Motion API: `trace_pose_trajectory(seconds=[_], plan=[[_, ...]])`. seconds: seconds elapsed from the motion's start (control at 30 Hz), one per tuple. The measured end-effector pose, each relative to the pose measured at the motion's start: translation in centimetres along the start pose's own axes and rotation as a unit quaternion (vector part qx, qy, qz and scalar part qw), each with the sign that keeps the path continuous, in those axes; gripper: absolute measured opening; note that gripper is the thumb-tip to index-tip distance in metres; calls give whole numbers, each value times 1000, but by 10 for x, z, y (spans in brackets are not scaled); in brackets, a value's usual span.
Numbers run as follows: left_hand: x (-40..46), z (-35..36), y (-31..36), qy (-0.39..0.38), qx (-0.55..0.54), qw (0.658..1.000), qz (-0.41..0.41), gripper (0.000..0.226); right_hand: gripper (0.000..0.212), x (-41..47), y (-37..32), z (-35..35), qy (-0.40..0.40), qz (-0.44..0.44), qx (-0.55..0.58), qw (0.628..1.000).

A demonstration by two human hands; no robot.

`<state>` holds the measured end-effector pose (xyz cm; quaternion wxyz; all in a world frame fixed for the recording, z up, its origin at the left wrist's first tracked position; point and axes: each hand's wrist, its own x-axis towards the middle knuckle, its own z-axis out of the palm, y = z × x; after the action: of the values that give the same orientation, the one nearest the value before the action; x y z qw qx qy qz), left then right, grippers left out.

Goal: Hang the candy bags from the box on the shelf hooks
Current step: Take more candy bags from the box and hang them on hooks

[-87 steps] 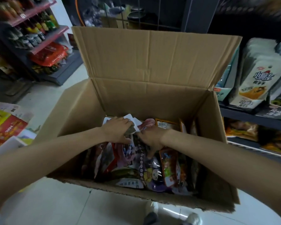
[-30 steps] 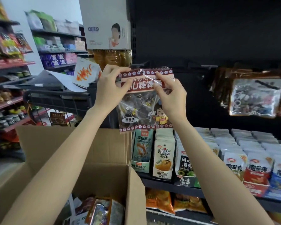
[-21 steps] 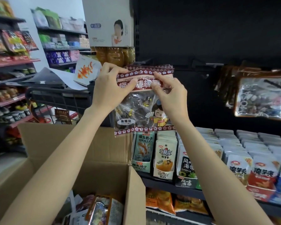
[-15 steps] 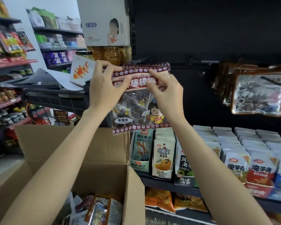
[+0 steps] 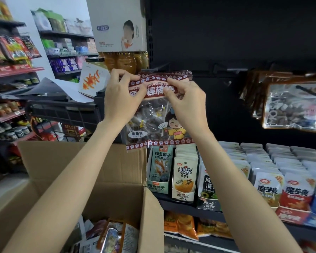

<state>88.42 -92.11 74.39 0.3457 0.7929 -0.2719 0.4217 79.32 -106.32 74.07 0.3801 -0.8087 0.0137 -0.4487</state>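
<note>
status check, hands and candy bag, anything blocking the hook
Left hand and right hand pinch the candy bag by its top strip. Bag raised at the dark shelf, not hung. Hook hidden behind it.

Dark shelf [image 5: 186, 201] loaded with upright snack packets [image 5: 185, 179] in rows. Second shelf board [image 5: 208, 241] below, orange packets [image 5: 181, 225] on it. Open cardboard box [image 5: 106, 172] beside.

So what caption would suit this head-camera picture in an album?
Both hands pinch a lollipop bag by its top, raised before dark shelf hooks, above the open box.
</note>
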Motion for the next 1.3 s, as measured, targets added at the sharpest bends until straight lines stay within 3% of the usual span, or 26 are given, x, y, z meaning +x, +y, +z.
trace_pose_trajectory(seconds=[0.43, 0.67, 0.8, 0.9, 1.0, 1.1, 1.3], plan=[[7, -6, 2, -21, 21, 998, 48, 57, 32, -1, 2, 2, 41, 7, 3, 999], [4, -4, -5, -15, 44, 997, 62, 41, 30, 0, 4, -9, -11, -7, -9, 1000], [4, 1, -8, -16, 50, 997, 60, 35, 31, 4, 7, -5, -2, -5, -7, 1000], [3, 9, -4, -54, 74, 994, 57, 42, 33, 3, 23, 2, 1, 14, -10, 1000], [-2, 14, -1, -73, 171, 979, 84, 61, 35, 5, 40, 15, 32, 11, -28, 999], [-12, 25, 4, -110, 159, 979, 67, 71, 32, 15, 51, 33, 58, 16, -50, 997], [13, 74, -2, -305, 99, 946, -48, 80, 19, 43, 74, 61, 46, 86, -127, 987]])
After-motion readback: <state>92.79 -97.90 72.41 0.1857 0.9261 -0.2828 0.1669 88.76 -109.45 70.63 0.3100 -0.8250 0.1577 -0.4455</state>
